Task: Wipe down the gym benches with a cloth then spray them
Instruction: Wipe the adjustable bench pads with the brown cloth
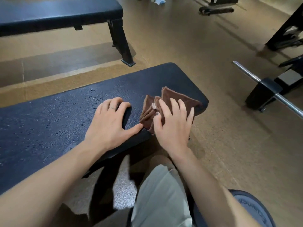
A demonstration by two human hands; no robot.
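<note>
A black padded gym bench (57, 115) runs from the left edge to the middle of the view, and its top carries many small droplets. A folded brown cloth (170, 97) lies on the bench's right end, near the corner. My right hand (173, 118) rests on the cloth with fingers spread and fairly straight, pressing it onto the pad. My left hand (109, 122), with a ring on one finger, lies palm down on the bench just left of the cloth; its thumb tip touches the cloth's near edge.
A second black bench (60, 12) stands at the back left on the tan floor. A steel barbell (255, 79) on a black stand sits at the right. Dark machine frames (282, 33) stand at the far right. My knee and a dark weight plate (252, 210) are at the bottom.
</note>
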